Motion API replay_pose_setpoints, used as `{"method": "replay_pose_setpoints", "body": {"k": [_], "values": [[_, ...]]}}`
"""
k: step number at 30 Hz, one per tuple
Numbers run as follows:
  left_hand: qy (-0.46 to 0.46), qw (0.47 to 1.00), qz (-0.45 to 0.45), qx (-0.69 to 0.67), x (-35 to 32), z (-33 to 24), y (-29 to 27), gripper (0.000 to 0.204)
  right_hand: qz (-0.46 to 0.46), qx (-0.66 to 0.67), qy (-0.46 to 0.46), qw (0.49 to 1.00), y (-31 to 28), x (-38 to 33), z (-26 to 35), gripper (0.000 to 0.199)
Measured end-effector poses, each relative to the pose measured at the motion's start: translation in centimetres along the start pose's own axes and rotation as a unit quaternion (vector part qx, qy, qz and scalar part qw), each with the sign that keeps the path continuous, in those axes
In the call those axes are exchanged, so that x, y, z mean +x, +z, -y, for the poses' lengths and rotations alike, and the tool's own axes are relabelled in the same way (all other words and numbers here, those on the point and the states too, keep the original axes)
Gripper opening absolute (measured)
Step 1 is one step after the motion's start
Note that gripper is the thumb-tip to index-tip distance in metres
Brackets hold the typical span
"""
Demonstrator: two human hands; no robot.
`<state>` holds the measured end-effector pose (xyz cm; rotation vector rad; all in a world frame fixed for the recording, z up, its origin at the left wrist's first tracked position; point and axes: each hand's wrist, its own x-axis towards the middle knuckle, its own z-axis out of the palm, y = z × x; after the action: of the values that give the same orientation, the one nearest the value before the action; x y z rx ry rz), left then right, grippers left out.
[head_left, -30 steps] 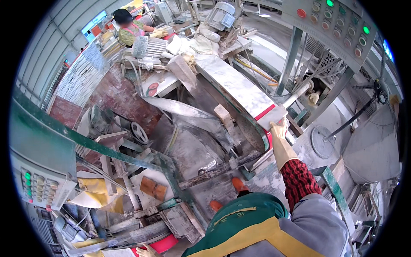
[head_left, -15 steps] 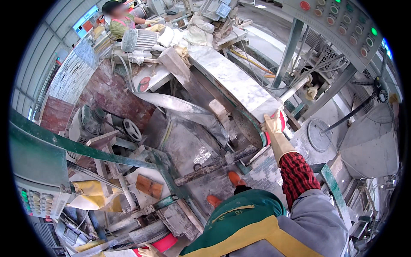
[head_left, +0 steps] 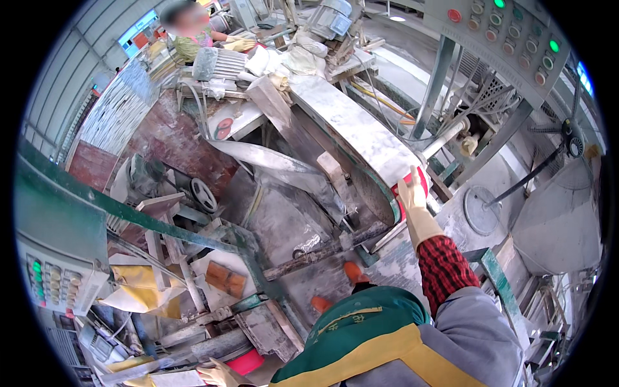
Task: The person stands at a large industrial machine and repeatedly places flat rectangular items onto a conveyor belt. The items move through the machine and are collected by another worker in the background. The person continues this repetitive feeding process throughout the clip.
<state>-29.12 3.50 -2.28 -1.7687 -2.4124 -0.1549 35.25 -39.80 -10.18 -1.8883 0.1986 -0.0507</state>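
My right hand [head_left: 416, 205], in a cream rubber glove, reaches to the near end of a conveyor. Its fingers are stretched out over the red end roller [head_left: 422, 179], beside the edge of a long white marble-like slab [head_left: 361, 132] lying along the belt. Whether the fingertips touch the slab I cannot tell. At the bottom edge, my gloved left hand [head_left: 222, 374] is partly cut off, its fingers apart by the end of a pale strip [head_left: 177, 379]. Close by it is a second red roller [head_left: 245, 362].
A button panel [head_left: 506, 35] hangs at upper right, another [head_left: 61, 284] at lower left. Green frame bars [head_left: 148, 222] cross the left side. A fan [head_left: 572, 138] stands at right. Beyond the conveyor, a person [head_left: 193, 39] with gloved hands works. A brown block [head_left: 225, 278] lies left of my feet.
My right hand has shifted slightly left and its fingers now lie straighter over the red roller. My left hand has moved a little up and left, towards the pale strip. The view has tilted slightly.
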Motion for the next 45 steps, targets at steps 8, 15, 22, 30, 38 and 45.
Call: {"method": "replay_pose_setpoints", "body": {"k": [8,15,22,30,38,45], "values": [[0.031,0.992,-0.06,0.106,3.2,0.0,-4.7,0.065,0.1,-0.272,0.106,0.951,-5.8,-10.8,-7.3,0.046],[0.171,0.954,-0.231,0.09,6.8,4.9,1.8,0.066,0.305,-0.302,0.253,0.867,-10.5,-14.2,-17.2,0.059],[0.06,0.991,-0.101,0.059,8.5,5.7,4.8,0.056,0.353,-0.289,0.07,0.887,-1.4,-11.7,-10.7,0.054],[-0.051,0.995,0.059,-0.063,8.0,3.2,-2.4,0.078,0.505,-0.192,-0.048,0.84,7.7,-16.7,-3.4,0.053],[-0.114,0.992,0.044,-0.005,8.6,3.8,0.2,0.067,0.467,-0.455,-0.141,0.746,1.9,-12.1,-14.6,0.044],[-0.075,0.996,-0.048,0.026,9.5,6.5,6.1,0.06,0.441,-0.342,0.092,0.824,2.1,-14.2,-11.3,0.05]]}}
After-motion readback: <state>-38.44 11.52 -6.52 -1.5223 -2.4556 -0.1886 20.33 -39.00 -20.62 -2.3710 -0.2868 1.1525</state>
